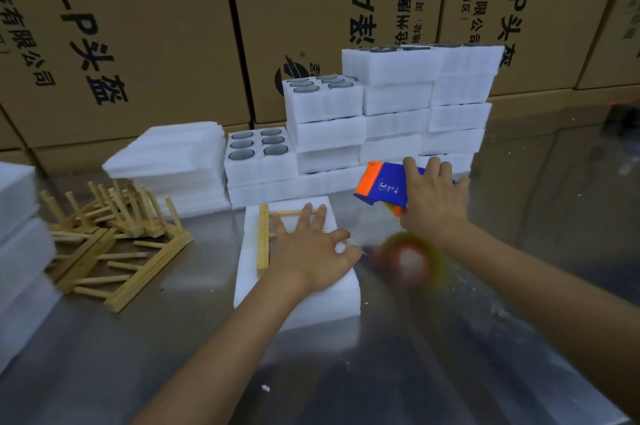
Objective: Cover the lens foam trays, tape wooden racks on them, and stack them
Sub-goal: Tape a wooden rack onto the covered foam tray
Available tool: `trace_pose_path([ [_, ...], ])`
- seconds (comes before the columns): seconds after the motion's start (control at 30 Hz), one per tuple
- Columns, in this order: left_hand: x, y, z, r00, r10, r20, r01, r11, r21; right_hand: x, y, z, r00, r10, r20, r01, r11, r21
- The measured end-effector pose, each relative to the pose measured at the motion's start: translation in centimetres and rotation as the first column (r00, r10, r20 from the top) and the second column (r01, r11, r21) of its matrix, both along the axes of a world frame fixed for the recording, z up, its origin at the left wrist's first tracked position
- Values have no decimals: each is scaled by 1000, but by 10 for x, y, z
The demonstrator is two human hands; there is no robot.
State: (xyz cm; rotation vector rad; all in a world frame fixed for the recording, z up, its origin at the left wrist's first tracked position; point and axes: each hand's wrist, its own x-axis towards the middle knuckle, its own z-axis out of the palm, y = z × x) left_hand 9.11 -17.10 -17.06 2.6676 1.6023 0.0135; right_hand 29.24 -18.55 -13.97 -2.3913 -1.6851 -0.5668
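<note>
A covered white foam tray (298, 300) is lying at centre frame on the shiny metal table (519, 182), a wooden rack (264, 234) resting flat on top. The left hand (311, 248) is pressing it down, fingers spread wide. The right hand (433, 196) is gripping a blue-and-orange tape dispenser (381, 185), its roll blurred. Behind, open trays (258, 154) are showing round dark lenses (275, 140) in their sockets. Loose racks (114, 241) are piled at left.

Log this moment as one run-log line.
phase: taping rack | left hand: presses wooden rack flat on covered foam tray | right hand: grips tape dispenser | stacking: not yet done
</note>
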Motion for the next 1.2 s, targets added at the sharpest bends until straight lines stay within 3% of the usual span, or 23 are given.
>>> trace_pose_path([
  [0.23, -1, -1, 0, 1000, -3, 15, 4, 1000, -10, 7, -7, -45, 982, 104, 160, -115, 992, 60],
  [0.4, -1, -1, 0, 1000, -3, 26, 3, 1000, -11, 14, -21, -67, 976, 190, 105, -205, 967, 153],
  [0.6, -1, -3, 3, 1000, -6, 12, 6, 1000, -21, 16, -32, -61, 973, 231, -17, -231, 973, 32],
  [0.67, -1, -3, 4, 1000, -7, 10, 7, 1000, -24, 3, -37, -55, 942, 317, -107, -299, 941, 158],
  [0.73, -1, -3, 5, 1000, -7, 8, 7, 1000, -24, -15, -42, -52, 814, 482, -325, -350, 853, 387],
  [0.8, 0, -3, 5, 1000, -4, 5, 4, 1000, -22, -33, -42, -52, 505, 518, -690, -227, 851, 473],
  [0.87, 0, -3, 5, 1000, 0, 7, 0, 1000, -22, -49, -41, -55, 141, 373, -917, -101, 927, 361],
  [0.93, 0, -2, 4, 1000, 0, 4, 0, 1000, -18, -58, -37, -59, -96, 210, -973, -19, 977, 212],
  [1.0, -1, -1, 3, 1000, -1, 3, 1, 1000, -11, -59, -31, -61, -155, 144, -977, 22, 990, 142],
  [1.1, -1, 0, 1, 1000, -2, 1, 2, 1000, -1, -56, -23, -56, -134, 113, -985, 18, 994, 111],
  [1.2, 0, 1, 0, 1000, -5, 1, 5, 1000, 4, -54, -20, -55, -176, 92, -980, -2, 996, 94],
])
